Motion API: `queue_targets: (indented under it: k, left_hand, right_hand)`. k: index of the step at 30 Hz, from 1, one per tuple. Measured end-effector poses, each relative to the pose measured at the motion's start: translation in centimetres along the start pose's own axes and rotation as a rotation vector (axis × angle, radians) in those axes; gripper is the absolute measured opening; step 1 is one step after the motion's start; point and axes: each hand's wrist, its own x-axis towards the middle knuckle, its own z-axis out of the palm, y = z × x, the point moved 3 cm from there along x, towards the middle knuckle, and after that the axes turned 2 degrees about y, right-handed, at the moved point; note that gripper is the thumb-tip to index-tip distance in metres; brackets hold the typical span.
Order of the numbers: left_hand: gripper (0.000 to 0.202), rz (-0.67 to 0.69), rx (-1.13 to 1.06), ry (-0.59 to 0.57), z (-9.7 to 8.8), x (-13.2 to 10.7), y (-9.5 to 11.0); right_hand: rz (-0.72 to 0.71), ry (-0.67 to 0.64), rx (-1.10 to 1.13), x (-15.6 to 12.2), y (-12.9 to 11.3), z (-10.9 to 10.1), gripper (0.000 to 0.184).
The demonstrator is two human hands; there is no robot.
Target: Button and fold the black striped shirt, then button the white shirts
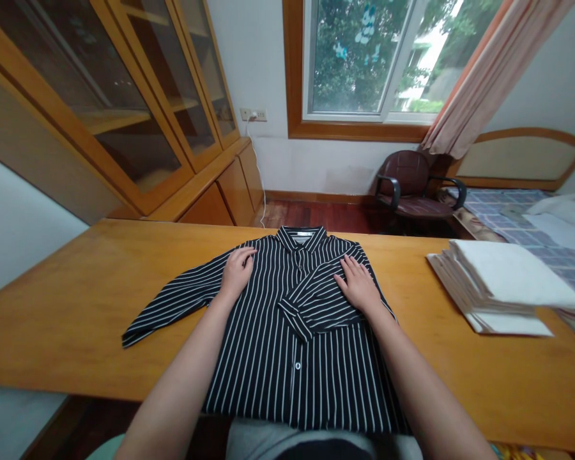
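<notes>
A black shirt with thin white stripes (287, 338) lies button side up on a wooden table (76, 306), collar away from me, hem hanging over the near edge. Its right sleeve is folded across the chest. Its left sleeve (172, 300) stretches out flat to the left. My left hand (237, 271) rests on the shirt's left shoulder, fingers stretched and close together. My right hand (359, 284) lies flat on the folded sleeve, fingers spread. Neither hand holds anything.
A stack of folded white cloth (503, 284) sits on the table at the right. Beyond the table stand a dark armchair (412, 185), a bed with a checked cover (531, 223), and a wooden glass-door cabinet (138, 115) at the left.
</notes>
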Motion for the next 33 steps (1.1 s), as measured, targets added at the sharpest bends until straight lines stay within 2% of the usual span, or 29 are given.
queue_targets:
  k: [3,7,10,13,18,23,26,29,31,33]
  left_hand:
    - [0.03,-0.024,0.092,0.023,-3.9,-2.2,0.3]
    - [0.031,-0.16,0.273,0.112,-9.1,-5.5,-0.5]
    - [0.034,-0.292,0.448,0.085,-12.0,-7.7,-2.0]
    - [0.042,-0.486,0.597,0.018,-13.9,-9.3,-3.5]
    - [0.057,-0.814,0.684,-0.155,-15.2,-10.2,-4.6]
    - [0.062,-0.934,0.731,-0.109,-16.1,-10.9,-6.8]
    - [0.059,-0.899,0.749,-0.1,-16.6,-11.8,-8.9]
    - [0.046,-0.802,0.747,-0.09,-16.9,-12.4,-10.1]
    - [0.039,-0.732,0.752,-0.072,-17.0,-12.2,-9.8]
    - [0.038,-0.643,0.776,-0.017,-17.1,-11.4,-8.6]
  right_hand:
    - [0.0,0.02,0.004,0.0,0.0,0.1,0.066]
    - [0.0,0.048,0.01,0.0,0.1,0.1,0.063]
    - [0.001,0.052,0.017,0.0,0.2,0.2,0.062]
    - [0.001,0.049,0.018,0.0,0.1,0.1,0.062]
    - [0.01,0.037,0.027,0.0,0.0,0.0,0.061]
    - [0.009,0.038,0.037,-0.1,0.0,-0.2,0.06]
    - [0.008,0.045,0.041,-0.1,0.1,-0.1,0.059]
    - [0.003,0.047,0.042,-0.1,0.1,-0.1,0.059]
    - [0.002,0.049,0.042,-0.1,0.1,0.0,0.059]
    - [0.002,0.052,0.042,-0.1,0.1,0.0,0.058]
